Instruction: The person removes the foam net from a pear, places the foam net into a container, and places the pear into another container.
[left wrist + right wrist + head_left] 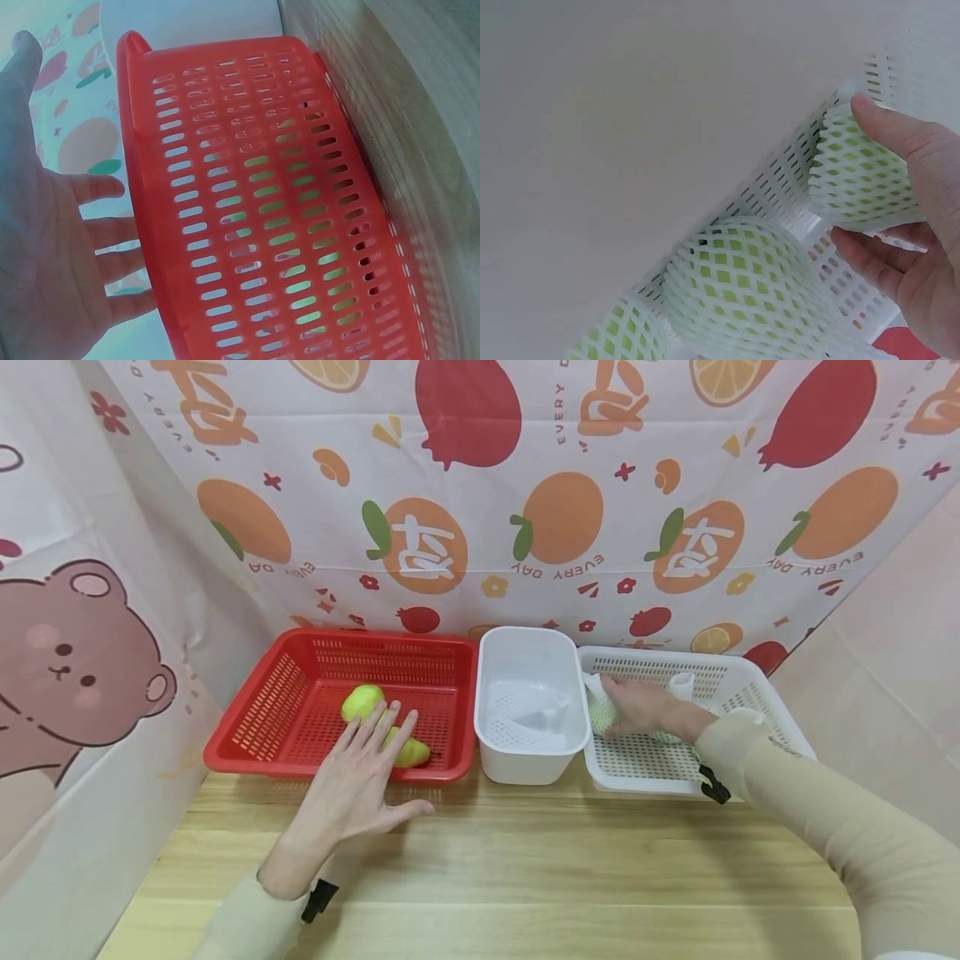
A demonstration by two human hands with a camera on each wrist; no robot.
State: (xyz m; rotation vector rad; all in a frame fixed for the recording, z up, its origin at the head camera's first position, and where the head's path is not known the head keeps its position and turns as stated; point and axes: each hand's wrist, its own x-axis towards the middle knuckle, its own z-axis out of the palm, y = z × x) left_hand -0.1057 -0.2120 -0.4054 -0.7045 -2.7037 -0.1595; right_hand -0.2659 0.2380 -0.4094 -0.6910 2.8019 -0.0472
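Observation:
My left hand (358,777) is spread above the front of the red basket (255,764), fingers straight and holding nothing. Under and beyond those fingers lie a round yellow-green fruit (363,700) and a pear-shaped one (412,753), partly hidden. In the white basket (637,783) at the right, my right hand (647,706) grips a green fruit in a white foam net (862,176), thumb on one side and fingers on the other. More netted green fruits (742,285) lie beside it, seen in the right wrist view.
Between the two baskets stands a deep white tub (532,767), with white netting-like material at its bottom. A wooden table (540,868) extends in front. Fruit-printed cloth (487,543) hangs behind, and a bear-printed cloth (75,677) hangs at the left.

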